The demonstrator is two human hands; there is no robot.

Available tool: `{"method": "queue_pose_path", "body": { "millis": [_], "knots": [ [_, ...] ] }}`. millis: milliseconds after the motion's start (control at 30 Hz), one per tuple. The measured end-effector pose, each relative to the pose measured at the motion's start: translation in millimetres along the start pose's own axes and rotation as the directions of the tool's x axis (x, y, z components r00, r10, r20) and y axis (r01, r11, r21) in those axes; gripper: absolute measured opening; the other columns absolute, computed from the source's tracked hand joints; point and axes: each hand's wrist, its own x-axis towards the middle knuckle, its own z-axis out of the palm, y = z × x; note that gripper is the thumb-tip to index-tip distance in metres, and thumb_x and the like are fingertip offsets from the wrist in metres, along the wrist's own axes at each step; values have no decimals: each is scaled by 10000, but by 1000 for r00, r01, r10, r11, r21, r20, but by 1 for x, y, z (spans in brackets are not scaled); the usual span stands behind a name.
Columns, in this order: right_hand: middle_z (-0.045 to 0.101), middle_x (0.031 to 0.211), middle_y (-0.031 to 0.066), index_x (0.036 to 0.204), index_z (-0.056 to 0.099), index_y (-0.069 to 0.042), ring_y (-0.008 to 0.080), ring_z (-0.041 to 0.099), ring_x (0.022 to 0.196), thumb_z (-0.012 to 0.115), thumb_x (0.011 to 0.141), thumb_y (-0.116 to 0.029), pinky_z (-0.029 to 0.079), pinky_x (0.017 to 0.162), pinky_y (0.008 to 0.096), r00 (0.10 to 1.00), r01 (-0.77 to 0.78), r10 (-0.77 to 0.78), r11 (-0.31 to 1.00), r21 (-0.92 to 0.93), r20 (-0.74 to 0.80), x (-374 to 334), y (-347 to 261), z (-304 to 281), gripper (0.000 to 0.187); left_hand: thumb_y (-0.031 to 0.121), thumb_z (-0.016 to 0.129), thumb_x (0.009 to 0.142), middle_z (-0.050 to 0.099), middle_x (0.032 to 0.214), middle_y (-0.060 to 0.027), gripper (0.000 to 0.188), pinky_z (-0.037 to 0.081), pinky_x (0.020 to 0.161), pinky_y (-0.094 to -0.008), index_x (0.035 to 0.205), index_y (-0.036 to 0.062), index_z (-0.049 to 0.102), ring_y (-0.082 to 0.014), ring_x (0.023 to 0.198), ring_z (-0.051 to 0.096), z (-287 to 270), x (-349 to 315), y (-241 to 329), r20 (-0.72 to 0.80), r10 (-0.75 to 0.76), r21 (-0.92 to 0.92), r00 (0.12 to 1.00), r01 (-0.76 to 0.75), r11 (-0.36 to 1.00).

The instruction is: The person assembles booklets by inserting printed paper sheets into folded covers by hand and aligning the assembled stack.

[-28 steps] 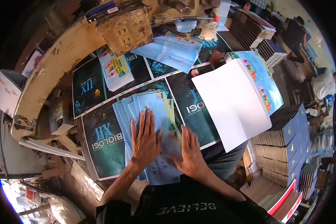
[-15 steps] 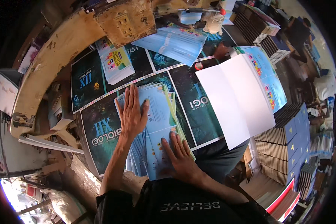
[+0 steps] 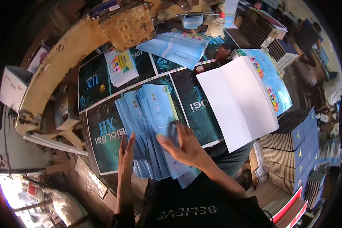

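Observation:
A fanned stack of folded light-blue printed sheets (image 3: 140, 125) lies in front of me, its layers spread sideways. My left hand (image 3: 126, 154) stands on edge against the stack's left side, fingers straight and thumb apart, gripping nothing. Over the right part of the stack is my right hand (image 3: 186, 146), thumb and fingers spread apart on the top sheet (image 3: 159, 108). Its fingertips are smeared by motion, and a dark patch between them cannot be made out. A loose corner of a sheet (image 3: 188, 178) sticks out below my right wrist.
Dark printed cover sheets (image 3: 106, 150) line the table. A small pile of booklets (image 3: 121, 68), more blue sheets (image 3: 174, 47) and a large white sheet (image 3: 235, 102) on printed blue sheets surround the stack. Tall stacks of blue-covered books (image 3: 288, 148) stand at right.
My left hand has slid off the top of the stack down to its left side. My right hand has moved up across the sheets. The layers now fan out further.

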Motion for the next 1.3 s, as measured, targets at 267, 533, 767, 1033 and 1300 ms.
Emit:
{"method": "queue_pose_path", "body": {
  "millis": [267, 533, 767, 1033, 1300],
  "knots": [
    [620, 1196, 350, 1456, 331, 155, 458, 666, 1105, 608, 859, -793, 555, 957, 554, 991, 79, -101, 969, 233, 84, 10, -9, -10, 1154, 503, 714, 937, 695, 1229, -133, 675, 483, 987, -317, 1358, -19, 637, -189, 1127, 646, 20, 20, 4, 193, 129, -116, 973, -108, 987],
    [596, 1329, 312, 1436, 523, 61, 461, 510, 1320, 863, 642, -726, 417, 1136, 510, 975, 191, -181, 979, -69, 130, 9, 11, -29, 1169, 500, 636, 1008, 574, 1242, -166, 621, 437, 1020, -359, 1357, -7, 553, -226, 1197, 539, 43, 12, 6, 247, 337, 54, 908, -361, 931],
    [582, 1308, 370, 1457, 364, 150, 523, 608, 1187, 878, 613, -731, 503, 1058, 541, 971, 132, -138, 990, 42, 198, 8, 28, -64, 1323, 443, 592, 1047, 487, 1420, -246, 674, 401, 1103, -399, 1505, -5, 384, -275, 1291, 515, 51, -12, 17, 410, 337, -247, 847, -252, 935],
    [603, 1232, 379, 1452, 215, 179, 445, 676, 1110, 855, 661, -719, 551, 1003, 544, 989, 78, -91, 991, -108, -120, -14, 1, -73, 1357, 335, 636, 1044, 594, 1317, -226, 805, 515, 950, -364, 1609, -40, 204, -230, 1145, 600, 78, 5, 36, 250, 480, -52, 841, -484, 874],
    [447, 1389, 443, 1509, 186, 209, 553, 539, 1275, 828, 641, -782, 511, 1040, 564, 885, 225, -384, 846, -483, -262, -7, 19, -48, 1465, 362, 756, 964, 717, 996, -133, 581, 566, 716, -314, 1333, -33, 542, -188, 806, 689, 73, 45, 48, 425, 575, 118, 699, -673, 730]
  ]
}}
